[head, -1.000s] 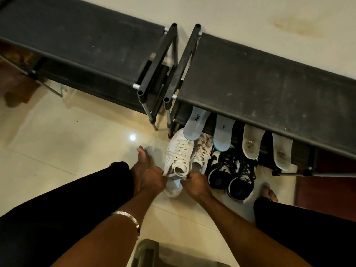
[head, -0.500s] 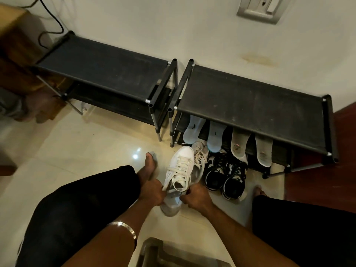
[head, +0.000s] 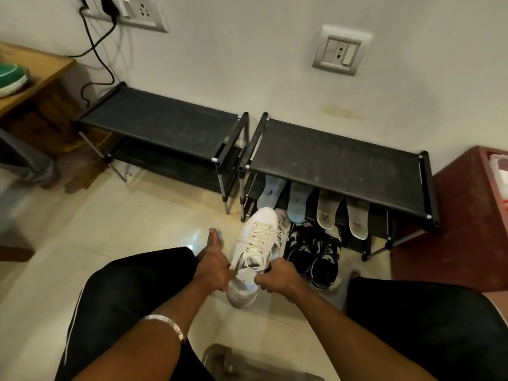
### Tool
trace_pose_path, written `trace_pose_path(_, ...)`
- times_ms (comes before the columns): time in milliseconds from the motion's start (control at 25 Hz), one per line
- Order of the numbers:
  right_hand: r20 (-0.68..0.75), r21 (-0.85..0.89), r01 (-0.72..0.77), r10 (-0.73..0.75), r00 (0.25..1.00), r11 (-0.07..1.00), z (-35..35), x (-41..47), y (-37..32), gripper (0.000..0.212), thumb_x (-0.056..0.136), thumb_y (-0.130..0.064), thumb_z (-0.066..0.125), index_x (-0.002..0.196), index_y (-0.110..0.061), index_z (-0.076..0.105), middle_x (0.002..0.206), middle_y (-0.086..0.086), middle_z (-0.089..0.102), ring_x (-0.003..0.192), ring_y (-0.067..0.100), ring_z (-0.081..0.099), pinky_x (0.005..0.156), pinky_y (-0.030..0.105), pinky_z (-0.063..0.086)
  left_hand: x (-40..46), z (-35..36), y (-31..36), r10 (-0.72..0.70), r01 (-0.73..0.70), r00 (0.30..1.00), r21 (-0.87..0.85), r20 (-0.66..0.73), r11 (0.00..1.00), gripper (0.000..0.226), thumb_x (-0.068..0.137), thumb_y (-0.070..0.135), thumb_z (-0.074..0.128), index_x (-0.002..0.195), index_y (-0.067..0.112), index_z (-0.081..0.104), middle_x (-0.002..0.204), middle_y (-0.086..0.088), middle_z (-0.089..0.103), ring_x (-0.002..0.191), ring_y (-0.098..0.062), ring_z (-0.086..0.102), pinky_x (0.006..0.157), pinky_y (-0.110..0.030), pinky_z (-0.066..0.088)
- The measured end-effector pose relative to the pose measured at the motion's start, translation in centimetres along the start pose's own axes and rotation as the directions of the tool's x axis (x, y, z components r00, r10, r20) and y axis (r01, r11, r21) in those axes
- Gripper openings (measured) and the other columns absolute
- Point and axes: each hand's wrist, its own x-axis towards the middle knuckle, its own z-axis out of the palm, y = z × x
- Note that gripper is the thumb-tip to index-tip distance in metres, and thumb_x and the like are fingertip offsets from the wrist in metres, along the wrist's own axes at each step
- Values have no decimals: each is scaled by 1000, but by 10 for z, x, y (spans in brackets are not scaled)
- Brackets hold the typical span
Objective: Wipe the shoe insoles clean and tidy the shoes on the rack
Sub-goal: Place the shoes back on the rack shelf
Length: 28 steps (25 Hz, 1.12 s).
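From the head view, the floor (head: 90,237) is pale glossy tile that mirrors a spot of light, and a plain off-white wall (head: 247,64) stands at the far side. Two low black shoe racks sit side by side against it: the left rack (head: 162,127) has a bare top shelf, and the right rack (head: 335,158) shelters four insoles (head: 328,211) that lean upright against its lower tier, two bluish on the left, two beige on the right. A pair of black-and-white sneakers (head: 316,251) rests on the floor just in front of them. The white sneaker (head: 254,243) is held above the tile at near centre, toe pointing toward the right rack. The left hand (head: 215,272) curls around its left edge at the collar, and the right hand (head: 276,277) grips the right edge, fingers closed on it. Two switch plates (head: 341,50) are set in the wall, a black cable hanging from the left one. A wooden tabletop (head: 41,70) stands at far left.
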Motion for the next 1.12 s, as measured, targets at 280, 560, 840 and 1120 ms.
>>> trace_pose_path(280,-106,67,27,-20,994,997,-26,-23,-29,22,60,-26,71,71,-7,73,67,7,73,57,14,65,62,31,58,-28,-30,31,42,-41,999,32,-21,999,41,82,13,61,120,5,48,71,-10,73,53,-22,70,63,-27,58)
trace_pose_path(560,-200,45,98,-87,976,994,-64,-23,-63,16,63,-27,72,74,-15,73,71,0,73,70,15,70,72,36,60,-28,-64,67,96,-98,991,-24,-91,995,19,82,11,62,64,10,68,57,-7,70,52,-17,68,60,-23,57)
trace_pose_path(840,-251,45,97,-83,964,994,-114,0,-99,17,65,-25,72,72,-10,73,70,4,73,70,16,70,67,34,60,4,-97,111,143,-157,980,-101,-138,982,16,84,7,65,69,3,69,59,-13,70,53,-22,68,66,-34,62)
trace_pose_path(1120,-266,10,94,-88,960,996,-163,60,-126,23,67,-28,72,80,-9,73,77,4,73,76,18,71,68,32,58,56,-127,158,164,-181,973,-97,-161,979,15,87,10,69,75,2,70,64,-14,71,58,-24,71,67,-35,63)
